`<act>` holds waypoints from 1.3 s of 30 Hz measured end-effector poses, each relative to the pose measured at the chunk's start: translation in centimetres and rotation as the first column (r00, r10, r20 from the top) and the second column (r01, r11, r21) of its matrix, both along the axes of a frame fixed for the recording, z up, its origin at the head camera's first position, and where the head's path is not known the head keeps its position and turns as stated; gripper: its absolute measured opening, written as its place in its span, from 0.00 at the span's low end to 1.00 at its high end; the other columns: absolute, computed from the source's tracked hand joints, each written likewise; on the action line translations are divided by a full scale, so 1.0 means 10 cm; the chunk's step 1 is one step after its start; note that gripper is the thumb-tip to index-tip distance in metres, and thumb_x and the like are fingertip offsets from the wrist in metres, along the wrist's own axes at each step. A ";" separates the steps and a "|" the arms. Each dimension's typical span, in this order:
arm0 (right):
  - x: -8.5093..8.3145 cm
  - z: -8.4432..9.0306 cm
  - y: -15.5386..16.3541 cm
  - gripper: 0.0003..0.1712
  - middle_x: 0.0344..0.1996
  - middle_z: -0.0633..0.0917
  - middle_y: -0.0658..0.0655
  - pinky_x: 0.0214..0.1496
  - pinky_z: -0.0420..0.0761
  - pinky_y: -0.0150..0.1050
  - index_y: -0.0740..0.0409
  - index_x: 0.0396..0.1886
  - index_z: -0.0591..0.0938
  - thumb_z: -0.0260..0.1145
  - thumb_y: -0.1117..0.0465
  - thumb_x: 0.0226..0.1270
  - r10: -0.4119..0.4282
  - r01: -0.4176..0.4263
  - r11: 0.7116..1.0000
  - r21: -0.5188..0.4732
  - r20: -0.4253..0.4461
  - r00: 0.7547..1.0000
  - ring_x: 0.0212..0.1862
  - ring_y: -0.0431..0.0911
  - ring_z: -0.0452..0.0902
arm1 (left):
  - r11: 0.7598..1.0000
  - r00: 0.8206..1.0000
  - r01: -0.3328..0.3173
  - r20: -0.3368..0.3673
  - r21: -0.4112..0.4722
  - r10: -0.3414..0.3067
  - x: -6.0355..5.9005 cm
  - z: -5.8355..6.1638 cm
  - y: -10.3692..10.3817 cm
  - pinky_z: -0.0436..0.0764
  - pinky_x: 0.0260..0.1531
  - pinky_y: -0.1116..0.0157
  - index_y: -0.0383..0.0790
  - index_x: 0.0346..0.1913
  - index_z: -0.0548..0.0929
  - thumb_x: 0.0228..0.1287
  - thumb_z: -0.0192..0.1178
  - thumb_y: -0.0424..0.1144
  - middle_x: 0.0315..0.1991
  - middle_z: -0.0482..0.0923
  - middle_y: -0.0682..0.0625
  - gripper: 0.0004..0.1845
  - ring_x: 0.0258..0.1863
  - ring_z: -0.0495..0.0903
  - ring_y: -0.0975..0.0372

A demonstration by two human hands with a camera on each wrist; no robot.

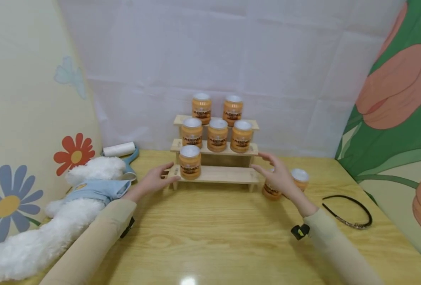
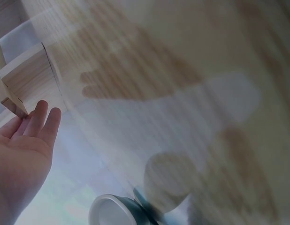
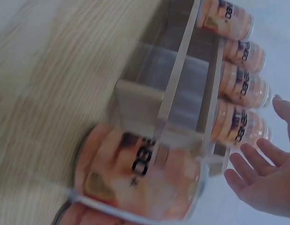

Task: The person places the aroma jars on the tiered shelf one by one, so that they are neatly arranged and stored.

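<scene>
A three-tier wooden display rack (image 1: 224,174) stands on the table, bearing orange jars with whitish lids. Two jars are on the top tier, three on the middle one, and a single jar (image 1: 190,163) is at the left of the bottom tier. My left hand (image 1: 155,180) is at that tier's left end, its fingertips against the board in the left wrist view. Beside the rack's right end, my right hand (image 1: 281,177) holds nothing, fingers spread and extended. Behind it on the table are two more jars, one partly hidden (image 1: 271,192) and one farther right (image 1: 300,179).
A white fluffy plush toy (image 1: 85,202) in a blue shirt lies at the left. Behind it is a lint roller (image 1: 119,149) with a blue handle. On the right lies a black headband (image 1: 365,211). A white cloth (image 1: 224,59) hangs behind the rack.
</scene>
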State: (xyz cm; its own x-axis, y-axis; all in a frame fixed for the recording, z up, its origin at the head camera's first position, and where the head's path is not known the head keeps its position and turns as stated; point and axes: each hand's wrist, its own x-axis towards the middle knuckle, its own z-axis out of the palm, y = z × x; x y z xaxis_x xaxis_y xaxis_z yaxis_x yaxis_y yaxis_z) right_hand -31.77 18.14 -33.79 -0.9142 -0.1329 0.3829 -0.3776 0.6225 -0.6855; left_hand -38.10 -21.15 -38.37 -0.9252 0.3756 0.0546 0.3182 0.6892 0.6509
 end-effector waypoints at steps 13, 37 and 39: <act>0.10 -0.19 0.43 0.33 0.61 0.72 0.68 0.58 0.72 0.59 0.65 0.63 0.70 0.64 0.51 0.64 -0.101 0.102 0.992 0.069 -0.023 0.995 0.61 0.62 0.68 | 1.000 1.000 0.017 -0.013 -0.010 -0.017 0.00 0.01 0.00 0.70 0.60 0.47 0.31 0.72 0.53 0.65 0.54 0.58 0.70 0.55 0.32 0.44 0.63 0.65 0.39; 0.19 -0.27 0.59 0.28 0.57 0.76 0.70 0.50 0.79 0.54 0.71 0.61 0.71 0.66 0.67 0.61 0.047 -0.040 0.985 0.168 -0.036 0.998 0.55 0.62 0.74 | 1.000 1.000 0.014 -0.014 -0.001 -0.014 -0.02 -0.02 -0.01 0.70 0.60 0.46 0.32 0.72 0.53 0.65 0.54 0.59 0.70 0.54 0.33 0.44 0.63 0.65 0.38; 0.20 -0.28 0.61 0.29 0.58 0.75 0.70 0.49 0.79 0.54 0.69 0.62 0.71 0.65 0.67 0.61 0.070 -0.065 0.983 0.170 -0.027 0.997 0.56 0.62 0.73 | 1.000 1.000 0.015 -0.016 -0.002 -0.015 -0.02 -0.02 -0.01 0.70 0.60 0.46 0.32 0.72 0.53 0.65 0.54 0.58 0.70 0.54 0.33 0.44 0.63 0.65 0.38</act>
State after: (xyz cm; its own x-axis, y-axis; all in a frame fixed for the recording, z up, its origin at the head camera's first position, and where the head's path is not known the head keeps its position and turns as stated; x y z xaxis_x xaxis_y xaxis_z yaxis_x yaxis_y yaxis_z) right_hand -29.75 24.19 -36.56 -0.8883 -0.2593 0.3791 -0.4431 0.7008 -0.5590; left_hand -38.30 -21.23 -38.54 -0.9186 0.3892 0.0686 0.3386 0.6856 0.6444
